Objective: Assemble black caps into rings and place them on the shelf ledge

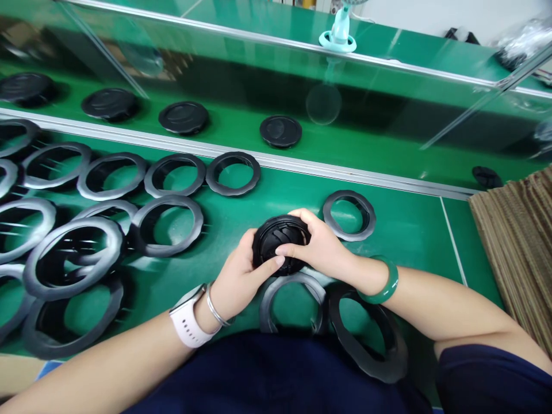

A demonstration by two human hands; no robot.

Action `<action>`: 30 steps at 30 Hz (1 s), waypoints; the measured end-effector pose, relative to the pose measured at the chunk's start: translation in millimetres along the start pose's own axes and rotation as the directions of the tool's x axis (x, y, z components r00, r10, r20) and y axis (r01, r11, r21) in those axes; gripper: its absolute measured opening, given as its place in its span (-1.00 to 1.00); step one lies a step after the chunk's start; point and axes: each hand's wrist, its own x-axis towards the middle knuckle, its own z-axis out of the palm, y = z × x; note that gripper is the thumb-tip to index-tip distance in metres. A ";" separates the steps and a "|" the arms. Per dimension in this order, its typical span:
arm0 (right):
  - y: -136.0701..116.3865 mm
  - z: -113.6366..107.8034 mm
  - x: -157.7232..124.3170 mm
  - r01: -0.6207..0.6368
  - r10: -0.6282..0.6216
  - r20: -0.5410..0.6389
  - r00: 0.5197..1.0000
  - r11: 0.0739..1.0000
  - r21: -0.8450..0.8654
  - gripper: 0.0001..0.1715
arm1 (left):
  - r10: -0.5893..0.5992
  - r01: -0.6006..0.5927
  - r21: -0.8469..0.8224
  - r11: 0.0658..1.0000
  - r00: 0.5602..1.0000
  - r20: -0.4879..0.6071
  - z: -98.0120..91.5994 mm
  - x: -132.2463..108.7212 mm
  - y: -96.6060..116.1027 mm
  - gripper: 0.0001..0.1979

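Note:
Between my two hands is a round black plastic part (pixel 282 233) with a raised rim and curved ribs inside. My left hand (pixel 241 276) grips its left edge, thumb laid over the front face. On the opposite side, my right hand (pixel 321 244) wraps the rim with its thumb pressed on the ribbed middle. The fingers behind the part are hidden. Just below it a grey-black ring (pixel 269 299) lies on the green table, and a darker ring (pixel 388 351) rests near my body. Another ring (pixel 368 221) lies beyond my right hand.
Several black rings (pixel 196 227) cover the left side, some stacked. Round black discs (pixel 280 131) sit on the green strip (pixel 366 152) behind a metal rail (pixel 302 165). Stacked cardboard (pixel 517 247) stands at right. A light-blue fan base (pixel 338 41) is on the upper shelf.

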 end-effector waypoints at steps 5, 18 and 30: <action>-0.2 1.9 -1.3 -0.017 0.018 -0.029 0.999 1.000 0.023 -0.41 | 0.026 -0.026 -0.002 1.000 1.000 0.013 -2.1 1.5 0.2 -0.59; -5.4 8.9 -10.4 -0.017 0.017 0.003 1.000 1.000 0.014 -0.23 | 0.013 0.000 0.095 0.996 0.991 -0.136 1.3 2.1 5.9 -0.55; -3.8 12.1 -9.6 -0.027 0.028 -0.022 0.999 0.999 0.047 -0.31 | 0.007 0.009 0.095 0.995 0.985 -0.173 4.4 1.6 7.7 -0.59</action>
